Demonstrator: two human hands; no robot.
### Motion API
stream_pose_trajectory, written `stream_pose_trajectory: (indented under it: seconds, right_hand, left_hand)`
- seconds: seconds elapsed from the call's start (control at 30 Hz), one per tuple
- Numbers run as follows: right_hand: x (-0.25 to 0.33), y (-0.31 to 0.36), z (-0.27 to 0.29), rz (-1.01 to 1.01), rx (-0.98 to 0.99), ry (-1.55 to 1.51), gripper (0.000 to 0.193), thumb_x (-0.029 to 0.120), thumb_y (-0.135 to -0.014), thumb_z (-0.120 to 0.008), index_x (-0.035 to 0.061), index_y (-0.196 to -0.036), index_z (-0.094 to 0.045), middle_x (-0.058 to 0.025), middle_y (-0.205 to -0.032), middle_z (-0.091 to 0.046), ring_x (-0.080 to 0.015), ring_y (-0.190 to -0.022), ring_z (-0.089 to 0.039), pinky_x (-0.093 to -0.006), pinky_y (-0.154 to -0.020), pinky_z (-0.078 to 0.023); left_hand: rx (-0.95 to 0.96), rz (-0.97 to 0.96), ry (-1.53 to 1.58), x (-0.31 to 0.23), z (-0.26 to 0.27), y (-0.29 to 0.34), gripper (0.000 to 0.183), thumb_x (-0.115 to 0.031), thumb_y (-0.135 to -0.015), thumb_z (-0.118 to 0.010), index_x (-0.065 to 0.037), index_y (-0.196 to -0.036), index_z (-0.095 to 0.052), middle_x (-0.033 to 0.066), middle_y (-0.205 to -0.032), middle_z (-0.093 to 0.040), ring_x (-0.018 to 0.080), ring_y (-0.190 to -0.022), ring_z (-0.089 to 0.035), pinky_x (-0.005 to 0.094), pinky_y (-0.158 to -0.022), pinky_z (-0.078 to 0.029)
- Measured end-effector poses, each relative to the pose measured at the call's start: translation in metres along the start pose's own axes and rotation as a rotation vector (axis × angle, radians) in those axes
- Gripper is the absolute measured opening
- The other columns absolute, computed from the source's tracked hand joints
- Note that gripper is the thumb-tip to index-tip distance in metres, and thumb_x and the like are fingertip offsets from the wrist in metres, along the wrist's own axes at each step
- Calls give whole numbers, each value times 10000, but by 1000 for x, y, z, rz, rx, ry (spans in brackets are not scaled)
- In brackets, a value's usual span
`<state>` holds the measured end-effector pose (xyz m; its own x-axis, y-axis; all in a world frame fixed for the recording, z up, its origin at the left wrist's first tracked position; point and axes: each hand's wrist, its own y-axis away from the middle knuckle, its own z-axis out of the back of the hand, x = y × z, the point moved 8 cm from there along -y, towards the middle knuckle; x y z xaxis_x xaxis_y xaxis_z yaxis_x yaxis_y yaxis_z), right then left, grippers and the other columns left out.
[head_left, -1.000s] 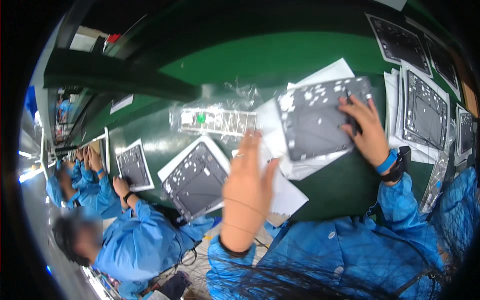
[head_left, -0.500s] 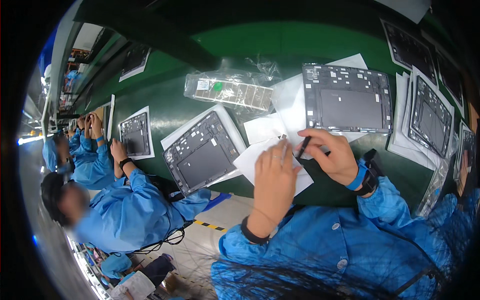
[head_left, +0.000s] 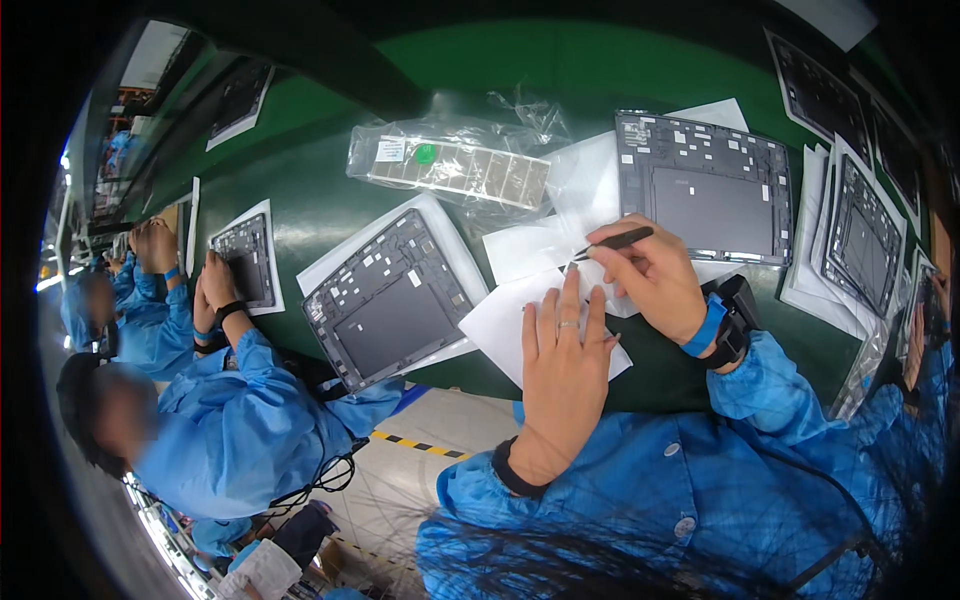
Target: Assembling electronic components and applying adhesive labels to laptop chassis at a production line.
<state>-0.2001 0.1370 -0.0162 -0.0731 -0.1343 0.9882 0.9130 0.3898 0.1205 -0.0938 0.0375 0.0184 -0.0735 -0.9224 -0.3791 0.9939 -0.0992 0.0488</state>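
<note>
Blk tweezers [head_left: 628,239] tilted, tips nr wht sheet [head_left: 497,320].

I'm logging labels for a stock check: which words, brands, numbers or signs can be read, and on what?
Nothing can be quoted reliably.
White label on the clear plastic bag: print too small to read.
Green round sticker on that bag: marks too blurred to read.
Dark panel beyond the right hand: faint marking, too small to read.
Black tool in that hand: no print visible.
</note>
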Motion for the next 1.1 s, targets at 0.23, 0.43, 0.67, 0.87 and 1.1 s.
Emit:
stream_pose_trajectory:
  seconds: [0.23,0.43,0.67,0.87,1.1]
  right_hand:
    - [2,-3,7,-31,-46,73,217,140,-983,-744,-50,-1088,-736,-132,-973,-760,-172,-713,-740,-281,-623,-567]
    - [-7,-10,4,-172,29,32,214,108,-1000,-731,-52,-1143,-731,-89,-925,-752,-109,-759,-710,-253,-672,-585]
    - [-5,-9,9,-10,-35,46,231,181,-959,-776,-35,-1037,-750,-117,-732,-728,-173,-663,-737,-287,-589,-543]
    - [-12,-11,7,-22,-26,120,207,173,-943,-787,-26,-994,-762,-116,-726,-717,-181,-645,-721,-298,-580,-530]
    - [-9,-9,3,-58,-22,-83,162,133,-975,-750,-17,-1038,-758,-88,-777,-738,-135,-673,-706,-292,-600,-539]
  left_hand:
    - [10,17,54,-2,-1,-2,549,-176,-970,-711,17,-1459,-553,263,-1537,-455,455,-1389,-507,584,-1170,-404]
    - [23,12,14,-2,-5,-1,521,-175,-987,-701,8,-1455,-566,267,-1521,-465,478,-1398,-496,587,-1165,-416]
    - [41,20,0,-4,-2,-4,500,-171,-1001,-690,0,-1456,-572,272,-1514,-474,476,-1400,-502,579,-1160,-427]
    - [52,8,1,-4,-8,-3,525,-186,-1000,-677,3,-1472,-547,267,-1544,-457,493,-1406,-490,569,-1159,-427]
    - [78,23,-39,-3,-5,-6,509,-181,-1001,-676,-7,-1464,-558,265,-1546,-457,483,-1415,-481,571,-1170,-418]
